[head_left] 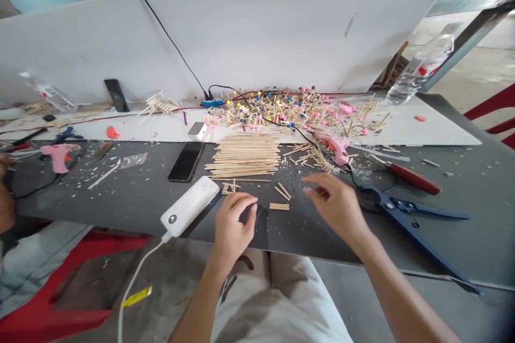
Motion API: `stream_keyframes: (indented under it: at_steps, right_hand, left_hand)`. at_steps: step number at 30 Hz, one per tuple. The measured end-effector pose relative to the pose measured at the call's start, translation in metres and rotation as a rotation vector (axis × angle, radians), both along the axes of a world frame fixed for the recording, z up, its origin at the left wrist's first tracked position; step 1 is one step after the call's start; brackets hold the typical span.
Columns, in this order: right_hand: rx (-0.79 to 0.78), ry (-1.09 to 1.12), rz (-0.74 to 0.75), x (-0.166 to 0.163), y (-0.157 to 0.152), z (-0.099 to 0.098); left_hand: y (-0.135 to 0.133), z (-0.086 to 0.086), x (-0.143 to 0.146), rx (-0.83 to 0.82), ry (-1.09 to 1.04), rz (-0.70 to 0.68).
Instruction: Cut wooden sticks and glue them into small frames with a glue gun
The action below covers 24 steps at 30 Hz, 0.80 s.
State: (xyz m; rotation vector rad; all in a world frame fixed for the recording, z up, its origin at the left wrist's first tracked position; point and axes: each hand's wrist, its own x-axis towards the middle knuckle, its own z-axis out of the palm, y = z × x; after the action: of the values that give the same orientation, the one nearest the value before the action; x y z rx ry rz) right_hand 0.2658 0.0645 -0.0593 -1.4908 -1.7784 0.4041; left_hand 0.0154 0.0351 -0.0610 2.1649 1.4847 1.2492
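Your left grip point(233, 236) was loosely curled and empty, just beside the white power bank point(189, 206). Your right grip point(333, 209) hung open above the dark worktop point(289, 238), near short wooden sticks point(279, 206) lying loose there.

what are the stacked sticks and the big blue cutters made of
The stacked sticks look like bare pale wood, matte and unpainted. The blue long-handled cutters seem to be painted or coated metal, going by their smooth, slightly glossy surface; the coating could also be plastic.

A short wooden stick point(279, 206) lies flat just beside two slanted sticks point(282, 191)
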Motion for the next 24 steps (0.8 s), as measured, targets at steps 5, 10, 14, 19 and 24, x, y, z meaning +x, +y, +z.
stream_keyframes:
  at_steps: [5, 10, 14, 19, 24]
  right_hand:
    - [-0.167, 0.036, 0.219, -0.025, -0.014, -0.016]
    - [-0.144, 0.030, 0.236, -0.026, -0.020, -0.017]
    - [-0.119, 0.026, 0.231, -0.025, -0.020, -0.022]
    - [-0.075, 0.008, 0.195, -0.026, -0.019, -0.030]
    - [-0.041, -0.015, 0.184, -0.026, -0.019, -0.032]
  left_hand:
    - [0.010, -0.004, 0.016, -0.121, 0.144, -0.146]
    - [0.015, -0.010, 0.024, -0.099, 0.209, -0.206]
    - [0.018, -0.010, 0.025, -0.123, 0.201, -0.179]
    - [0.020, -0.011, 0.026, -0.130, 0.186, -0.194]
    - [0.021, -0.014, 0.024, -0.126, 0.163, -0.212]
